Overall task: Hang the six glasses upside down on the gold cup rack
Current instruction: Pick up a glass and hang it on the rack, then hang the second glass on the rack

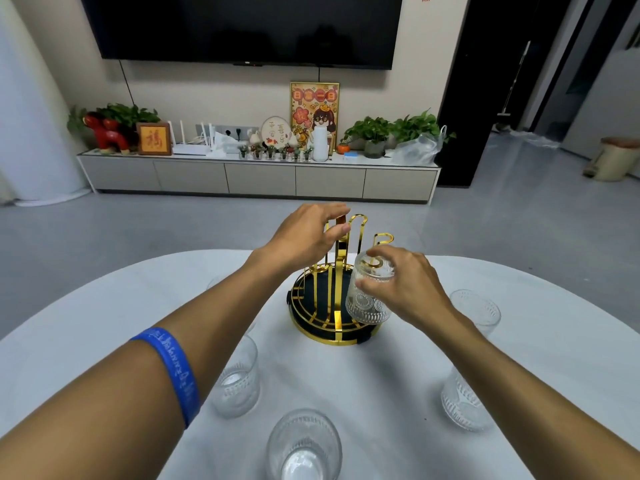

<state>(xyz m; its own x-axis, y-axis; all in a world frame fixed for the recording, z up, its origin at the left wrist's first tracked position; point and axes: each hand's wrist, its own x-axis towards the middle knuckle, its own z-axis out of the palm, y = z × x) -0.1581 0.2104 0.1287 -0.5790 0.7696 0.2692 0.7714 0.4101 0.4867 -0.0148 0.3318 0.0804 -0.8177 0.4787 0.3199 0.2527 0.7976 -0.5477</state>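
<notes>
Nearest me, one upright glass (304, 445) sits on the white table (381, 393), in front of the gold cup rack (334, 299). My right hand (405, 285) grips an upside-down glass (370, 292) over a rack prong on the right side. My left hand (308, 233) pinches the rack's top handle. Four more glasses stand around the rack.

Readable signs, placed from the television (242, 26)

Below its left end: framed orange plaque (154, 138) bearing one gold character, seemingly 福. Below its right half: framed poster (314, 114) topped with 日富一日. Wristband (173, 372) print illegible.
</notes>
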